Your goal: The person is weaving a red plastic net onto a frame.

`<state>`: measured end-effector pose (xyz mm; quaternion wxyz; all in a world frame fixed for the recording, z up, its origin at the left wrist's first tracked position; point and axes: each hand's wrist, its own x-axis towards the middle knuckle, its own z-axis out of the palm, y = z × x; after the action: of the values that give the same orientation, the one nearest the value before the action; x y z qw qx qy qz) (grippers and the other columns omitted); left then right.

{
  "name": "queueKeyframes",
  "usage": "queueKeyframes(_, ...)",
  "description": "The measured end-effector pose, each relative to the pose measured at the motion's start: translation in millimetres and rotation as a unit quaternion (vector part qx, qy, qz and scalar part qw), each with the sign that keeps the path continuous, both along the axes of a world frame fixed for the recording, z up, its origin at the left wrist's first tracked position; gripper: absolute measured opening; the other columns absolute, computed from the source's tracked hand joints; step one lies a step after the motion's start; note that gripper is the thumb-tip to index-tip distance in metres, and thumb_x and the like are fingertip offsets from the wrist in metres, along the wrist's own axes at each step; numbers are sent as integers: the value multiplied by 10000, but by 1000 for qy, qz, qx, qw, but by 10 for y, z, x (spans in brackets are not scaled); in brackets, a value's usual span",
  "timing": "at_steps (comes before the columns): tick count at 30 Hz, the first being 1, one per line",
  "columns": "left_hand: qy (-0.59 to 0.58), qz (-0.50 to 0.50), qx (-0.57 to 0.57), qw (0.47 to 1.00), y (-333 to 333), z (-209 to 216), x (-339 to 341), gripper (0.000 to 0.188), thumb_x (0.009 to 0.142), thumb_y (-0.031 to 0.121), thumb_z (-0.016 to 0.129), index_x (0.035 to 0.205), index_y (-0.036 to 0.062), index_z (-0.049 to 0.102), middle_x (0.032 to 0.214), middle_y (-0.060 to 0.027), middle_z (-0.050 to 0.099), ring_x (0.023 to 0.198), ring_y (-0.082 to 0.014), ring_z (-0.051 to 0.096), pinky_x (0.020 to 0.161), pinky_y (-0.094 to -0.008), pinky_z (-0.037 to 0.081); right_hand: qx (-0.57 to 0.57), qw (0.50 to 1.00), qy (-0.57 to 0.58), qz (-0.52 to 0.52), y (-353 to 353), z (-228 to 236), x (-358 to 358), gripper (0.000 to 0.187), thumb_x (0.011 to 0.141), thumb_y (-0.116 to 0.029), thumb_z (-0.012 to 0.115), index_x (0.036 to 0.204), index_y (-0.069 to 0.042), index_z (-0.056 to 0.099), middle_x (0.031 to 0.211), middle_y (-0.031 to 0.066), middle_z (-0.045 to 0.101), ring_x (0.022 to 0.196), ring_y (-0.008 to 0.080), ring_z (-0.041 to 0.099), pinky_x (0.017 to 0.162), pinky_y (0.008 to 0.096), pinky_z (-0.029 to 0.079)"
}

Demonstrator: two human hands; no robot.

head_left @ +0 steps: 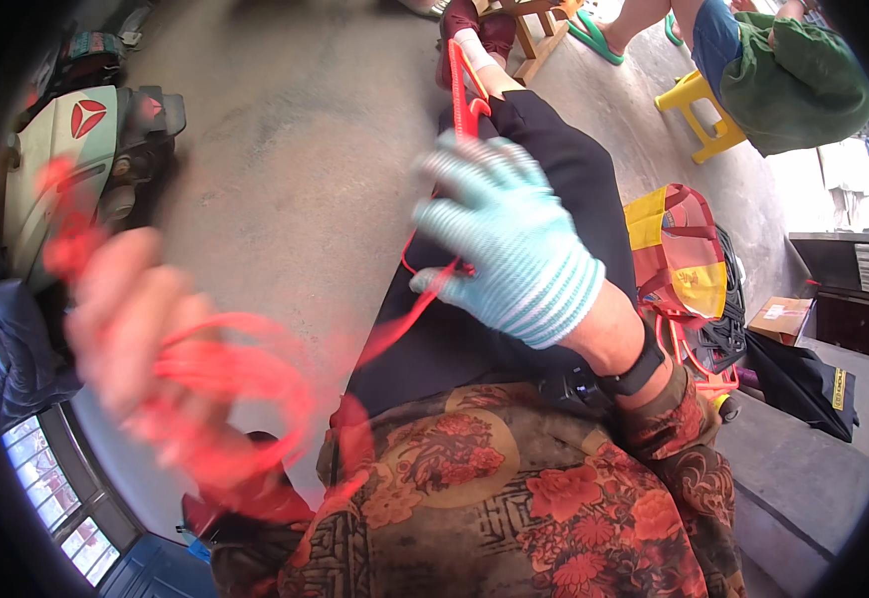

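Note:
My left hand (130, 309), blurred by motion, is raised at the left with its fingers curled round a loose coil of red plastic strap (230, 369). A blurred red clump shows just beyond its fingertips. From the coil, one length of strap runs across to my right hand (514, 234), which wears a light blue striped knit glove. That hand is over my dark-trousered legs (574, 169), its fingers bent over a red woven-looking piece (466, 108). This piece reaches up beside my shoe, splitting into two narrow sides. What lies under the glove is hidden.
A white-and-black motor scooter (85, 149) stands at the left. On the right are a red-and-yellow bag (679, 254), a folded cart with a red frame (694, 359) and a cardboard box (781, 319). Another person in green sits on a yellow stool (698, 110) beyond.

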<state>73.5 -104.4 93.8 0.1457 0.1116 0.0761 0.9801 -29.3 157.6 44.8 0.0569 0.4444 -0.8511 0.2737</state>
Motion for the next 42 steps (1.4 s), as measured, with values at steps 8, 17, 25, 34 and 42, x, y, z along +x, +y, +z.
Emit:
queueKeyframes(8,-190,369,-378,828,-170,-112,-99,231,1047,170,518,1225,29,564,946,-78,659,767,-90,605,601,-223,496,-454,646,-606,95,515,144,79,130,951,-103,568,1014,5,603,843,141,651,760,246,662,769,430,569)
queueKeyframes(17,-289,309,-353,834,-258,-989,-239,233,1031,201,562,1146,-2,568,762,19,507,611,-61,450,498,-237,400,-401,630,-449,490,1059,256,129,337,851,-158,768,1075,84,703,998,213,696,894,331,710,814,464,542)
queueKeyframes(25,-134,83,-533,832,624,-911,-223,380,901,156,689,1214,-4,547,791,24,544,626,-42,500,541,-191,438,-477,598,-549,337,1158,278,466,291,858,-68,729,1053,144,688,937,249,718,735,291,678,640,387,523)
queueKeyframes(34,-100,93,-654,744,1097,-1104,-234,378,770,16,798,1079,-4,582,761,75,494,665,10,438,596,-160,397,-389,686,-533,305,1276,560,620,205,801,36,746,957,138,664,727,174,648,552,257,607,484,369,425)
queueKeyframes(42,-161,273,-474,822,553,-771,-426,326,955,129,647,1227,-33,571,1005,-65,664,836,-145,658,719,-258,519,-261,877,-258,-310,947,544,-123,229,928,-102,655,1118,26,663,1035,66,698,823,122,634,765,263,514)
